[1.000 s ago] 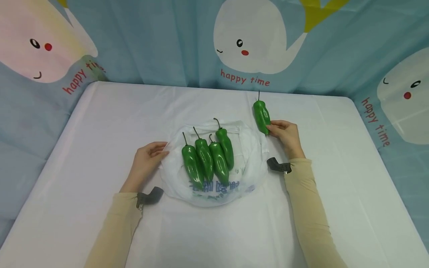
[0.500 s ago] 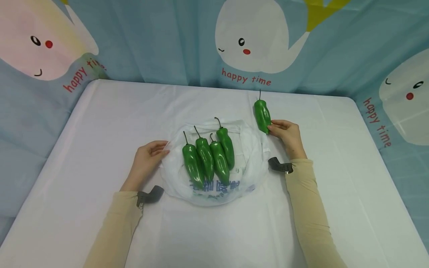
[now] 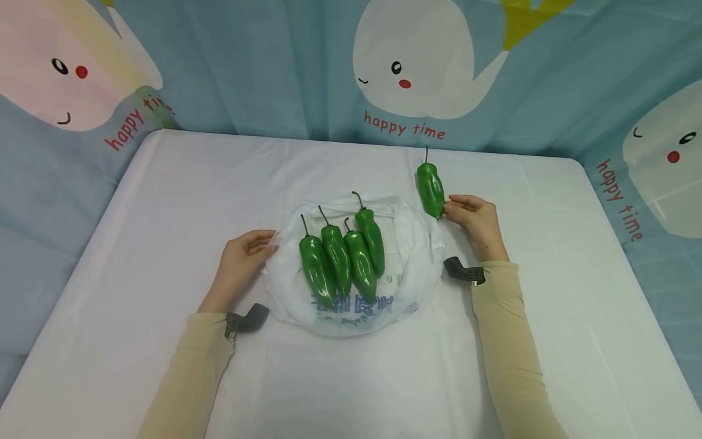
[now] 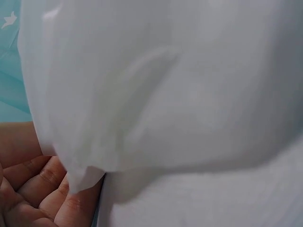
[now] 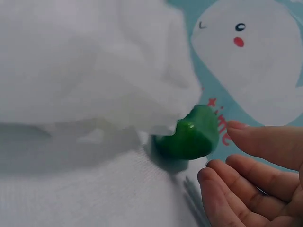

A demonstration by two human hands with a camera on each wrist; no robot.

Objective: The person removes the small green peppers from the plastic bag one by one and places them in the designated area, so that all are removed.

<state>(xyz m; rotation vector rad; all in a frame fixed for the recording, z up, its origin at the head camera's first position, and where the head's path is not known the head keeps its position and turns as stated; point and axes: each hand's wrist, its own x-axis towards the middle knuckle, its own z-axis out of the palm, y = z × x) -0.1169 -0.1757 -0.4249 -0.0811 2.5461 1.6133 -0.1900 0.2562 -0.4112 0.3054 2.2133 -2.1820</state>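
Note:
A white plastic bag (image 3: 422,268) with blue printing lies spread in the middle of the table, its mouth open upward. Several green peppers (image 3: 359,265) with thin stems lie side by side inside it. My left hand (image 3: 238,268) pinches the bag's left rim between thumb and fingers. Beyond the bag's right rim, one more green pepper (image 3: 430,190) lies on the table, stem pointing to the back. My right hand (image 3: 476,224) is beside its lower tip, thumb and fingers apart. In the right wrist view, the bag partly hides this pepper (image 5: 196,135).
The table (image 3: 164,195) has a white cloth. A blue curtain (image 3: 263,73) with whale prints hangs behind it and at both sides. Dark wrist mounts (image 3: 249,320) sit on both forearms, close to the bag's sides.
My right hand has let go of the single pepper and drawn slightly to the right. That pepper stays on the table, and my left hand keeps its hold on the bag.

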